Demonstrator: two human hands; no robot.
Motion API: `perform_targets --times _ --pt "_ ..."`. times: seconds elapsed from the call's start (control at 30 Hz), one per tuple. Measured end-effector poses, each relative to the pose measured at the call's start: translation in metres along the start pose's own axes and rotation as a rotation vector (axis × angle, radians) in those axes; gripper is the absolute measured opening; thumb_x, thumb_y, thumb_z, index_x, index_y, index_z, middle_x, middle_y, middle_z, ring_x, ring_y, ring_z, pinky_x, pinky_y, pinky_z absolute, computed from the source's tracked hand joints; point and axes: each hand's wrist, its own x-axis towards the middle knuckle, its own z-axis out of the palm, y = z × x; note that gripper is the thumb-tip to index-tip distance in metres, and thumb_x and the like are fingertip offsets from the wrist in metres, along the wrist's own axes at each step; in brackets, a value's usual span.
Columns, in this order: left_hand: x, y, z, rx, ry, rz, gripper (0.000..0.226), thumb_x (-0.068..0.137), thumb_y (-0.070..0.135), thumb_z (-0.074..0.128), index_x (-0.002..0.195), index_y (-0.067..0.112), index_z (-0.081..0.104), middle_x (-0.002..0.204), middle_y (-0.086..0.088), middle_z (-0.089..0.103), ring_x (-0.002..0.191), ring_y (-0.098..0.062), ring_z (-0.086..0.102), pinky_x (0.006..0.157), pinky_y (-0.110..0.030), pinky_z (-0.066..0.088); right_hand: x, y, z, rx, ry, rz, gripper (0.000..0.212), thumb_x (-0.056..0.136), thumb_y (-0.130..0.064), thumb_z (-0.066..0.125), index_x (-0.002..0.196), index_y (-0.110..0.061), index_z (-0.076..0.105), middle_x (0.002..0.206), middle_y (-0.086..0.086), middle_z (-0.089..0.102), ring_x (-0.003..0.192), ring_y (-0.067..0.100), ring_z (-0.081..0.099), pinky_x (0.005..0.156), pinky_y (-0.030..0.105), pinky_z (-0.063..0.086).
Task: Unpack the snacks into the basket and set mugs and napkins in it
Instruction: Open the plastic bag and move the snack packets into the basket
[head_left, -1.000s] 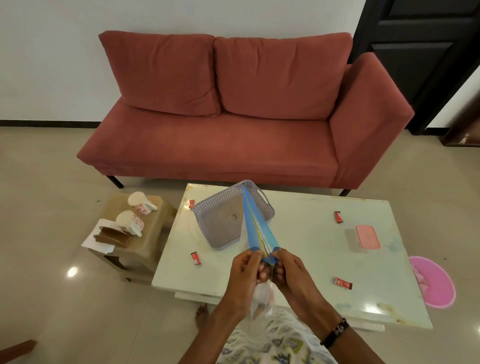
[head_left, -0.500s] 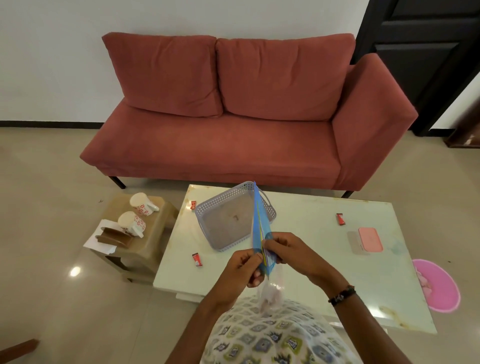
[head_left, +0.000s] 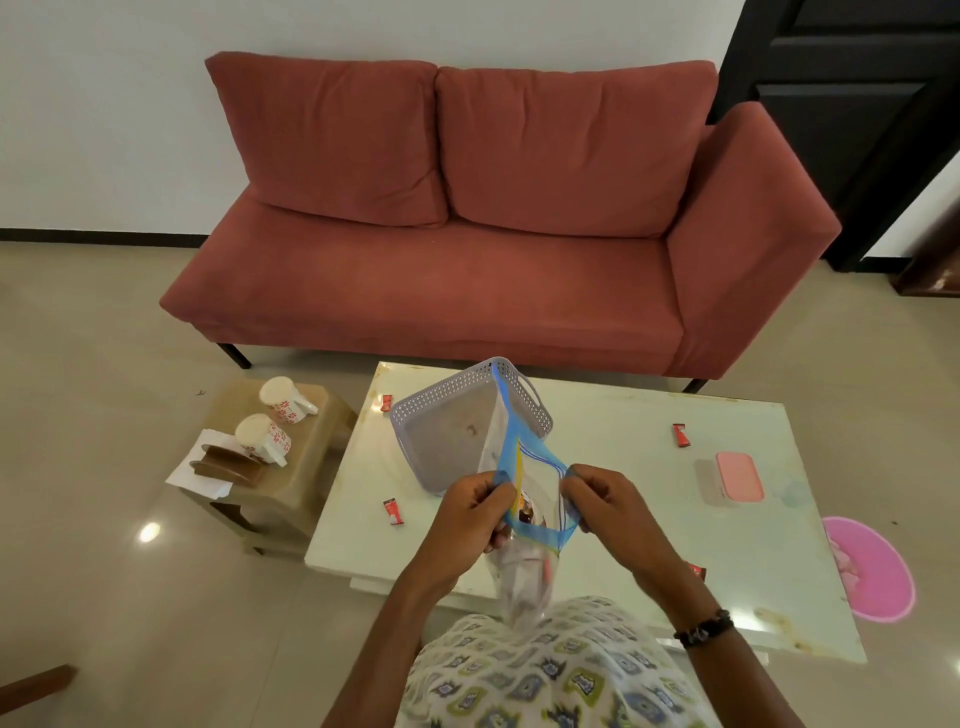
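White mugs (head_left: 275, 410) with red flowers lie on their sides on the low brown stool (head_left: 311, 457) at my far left, beside a brown napkin holder (head_left: 226, 466) resting on white napkins (head_left: 200, 470). Moving right, the pale worktop (head_left: 623, 467) carries small red snack packets: one near its far left corner (head_left: 386, 402), one near my left wrist (head_left: 393, 512). The grey perforated basket (head_left: 447, 431) sits on the worktop just beyond my hands, and I see no snacks in it.

My left hand (head_left: 470, 512) has its fingers (head_left: 493, 486) curled closed, pinching one side of the blue zip rim of a clear plastic bag (head_left: 524, 571). The bag hangs between my hands above my patterned lap, its mouth pulled open, with wrapped snacks visible inside. My right hand (head_left: 605, 501) pinches the opposite rim, fingers likewise closed on it, a dark bead bracelet (head_left: 704, 629) at the wrist.

Further right on the worktop lie another red packet (head_left: 681, 435) and a pink-lidded container (head_left: 737, 477); one more packet (head_left: 696, 571) peeks out beside my right forearm. A pink tub (head_left: 872, 569) stands on the floor at far right.
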Motion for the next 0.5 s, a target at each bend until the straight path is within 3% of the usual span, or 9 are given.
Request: perform_targets --times 0.1,0.23,0.33,0.4,0.5 --pt "-0.002 -0.005 0.002 0.053 -0.053 0.014 0.027 0.091 0.003 0.045 0.064 -0.001 0.044 0.047 0.005 0.036 0.039 -0.006 0.036 0.04 -0.014 0.03 0.0 0.001 -0.011 -0.283 -0.097 0.054 0.033 0.088 -0.022 0.05 0.058 -0.012 0.041 0.055 0.002 0.045 0.056 0.016 0.04 0.056 0.03 0.031" --pt "-0.001 -0.012 0.002 0.127 -0.103 0.027 0.027 0.092 0.006 0.047 0.08 -0.018 0.052 0.045 0.008 0.042 0.039 -0.007 0.038 0.043 -0.016 0.034 0.01 -0.011 -0.002 -0.528 -0.122 -0.047 0.031 0.093 -0.038 0.052 0.074 -0.013 0.048 0.06 -0.005 0.047 0.055 0.014 0.042 0.054 0.026 0.032" --pt "-0.003 -0.011 0.002 0.167 -0.138 0.036 0.025 0.092 0.008 0.048 0.073 -0.008 0.054 0.049 0.002 0.044 0.041 -0.007 0.039 0.044 -0.017 0.035 0.026 -0.02 0.007 -0.609 -0.101 -0.164 0.03 0.094 -0.035 0.05 0.075 -0.013 0.046 0.063 -0.002 0.048 0.059 0.021 0.045 0.054 0.028 0.035" --pt "-0.006 -0.01 -0.001 0.172 -0.114 0.014 0.03 0.092 0.006 0.047 0.061 0.008 0.048 0.046 0.008 0.044 0.041 -0.007 0.038 0.044 -0.017 0.034 0.033 -0.019 0.007 -0.646 -0.094 -0.194 0.03 0.094 -0.029 0.05 0.071 -0.013 0.042 0.061 -0.003 0.044 0.057 0.018 0.04 0.051 0.025 0.029" --pt "-0.012 -0.013 -0.011 0.155 -0.074 -0.027 0.035 0.09 0.001 0.044 0.058 0.011 0.036 0.045 0.005 0.04 0.039 -0.008 0.037 0.042 -0.017 0.029 0.036 -0.01 -0.004 -0.643 0.052 -0.163 0.025 0.091 -0.022 0.052 0.071 -0.009 0.049 0.064 0.001 0.052 0.058 0.019 0.044 0.05 0.023 0.028"
